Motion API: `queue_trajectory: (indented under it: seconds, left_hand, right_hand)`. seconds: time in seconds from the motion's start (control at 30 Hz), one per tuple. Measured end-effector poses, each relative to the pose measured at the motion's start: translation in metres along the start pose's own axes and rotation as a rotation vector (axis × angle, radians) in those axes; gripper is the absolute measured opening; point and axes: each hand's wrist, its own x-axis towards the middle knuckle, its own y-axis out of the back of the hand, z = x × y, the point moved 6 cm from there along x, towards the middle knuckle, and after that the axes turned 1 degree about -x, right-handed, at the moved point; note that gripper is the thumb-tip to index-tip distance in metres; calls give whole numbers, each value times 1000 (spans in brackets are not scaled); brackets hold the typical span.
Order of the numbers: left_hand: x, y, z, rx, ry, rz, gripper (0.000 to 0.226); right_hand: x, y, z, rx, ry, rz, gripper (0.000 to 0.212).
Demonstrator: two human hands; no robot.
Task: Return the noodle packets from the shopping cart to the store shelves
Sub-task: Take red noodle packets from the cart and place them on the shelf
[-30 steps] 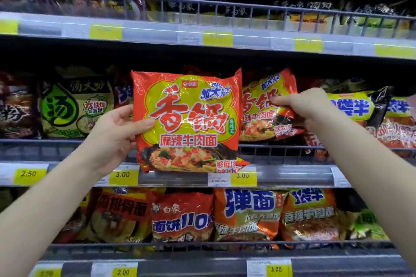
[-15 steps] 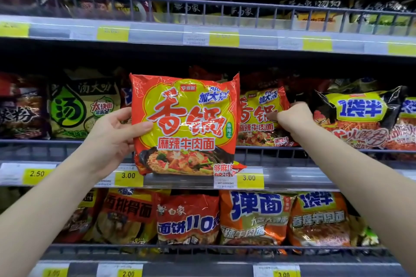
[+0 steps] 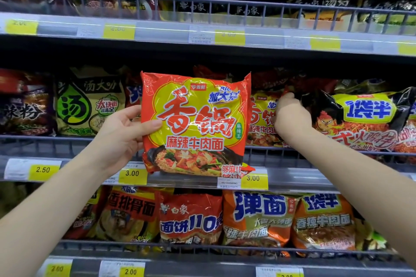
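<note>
Up front, left hand (image 3: 117,135) grips a red-and-yellow plastic noodle packet (image 3: 195,126); right hand (image 3: 290,117) pinches a half-hidden matching shelved packet (image 3: 261,119)

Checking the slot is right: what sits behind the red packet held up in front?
Behind the held packet, a matching packet shows at its right edge, gripped by the right hand. The shelf directly behind is covered.
</note>
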Motion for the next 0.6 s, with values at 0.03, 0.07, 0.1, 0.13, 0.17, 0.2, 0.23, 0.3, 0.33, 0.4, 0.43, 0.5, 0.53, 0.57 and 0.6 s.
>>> queue_trajectory:
  seconds: [0.03, 0.07, 0.1, 0.13, 0.17, 0.2, 0.23, 0.3, 0.33, 0.4, 0.43, 0.5, 0.53, 0.57, 0.6]
  left_hand:
    - [-1, 0, 1, -1, 0, 0, 56]
    - [-1, -1, 1, 1, 3, -1, 64]
    - [-2, -2, 2, 7, 10, 0, 74]
    - [-2, -3, 2, 12, 18, 2, 82]
    - [-2, -4, 3, 13, 24, 8, 87]
    - [-2, -5, 3, 13, 29, 14, 88]
    - [-1, -5, 3, 13, 34, 18, 89]
    - [-1, -8, 3, 15, 38, 22, 91]
    - [0, -9, 4, 16, 38, 21, 93]
    - [1, -12, 4, 17, 41, 11, 94]
    - [1, -14, 5, 16, 42, 5, 94]
    - [2, -18, 5, 9, 40, -1, 87]
    - [4, -19, 5, 2, 36, -4, 81]
    - [5, -22, 4, -7, 33, -8, 75]
    - [6, -24, 3, -15, 30, -15, 72]
  right_hand:
    - [-1, 3, -3, -33, 28, 57, 45]
    - [-3, 5, -6, -64, 66, 106, 41]
    - [-5, 6, -9, -95, 115, 148, 39]
    - [-6, 7, -11, -129, 174, 176, 40]
    - [-9, 7, -14, -164, 233, 185, 42]
    - [-11, 7, -15, -185, 286, 192, 46]
    - [-14, 8, -16, -198, 315, 177, 51]
    - [-19, 11, -14, -134, 309, 126, 61]
    - [-21, 15, -11, -15, 275, 89, 60]
    - [-30, 32, -8, 400, 226, 75, 32]
    - [-35, 37, -7, 652, 198, 29, 28]
    - [-46, 39, -9, 1136, 89, -227, 50]
    - [-54, 38, -13, 1285, 65, -392, 59]
    - [-61, 37, -19, 1341, 74, -535, 69]
    - [-67, 37, -23, 1321, 129, -641, 76]
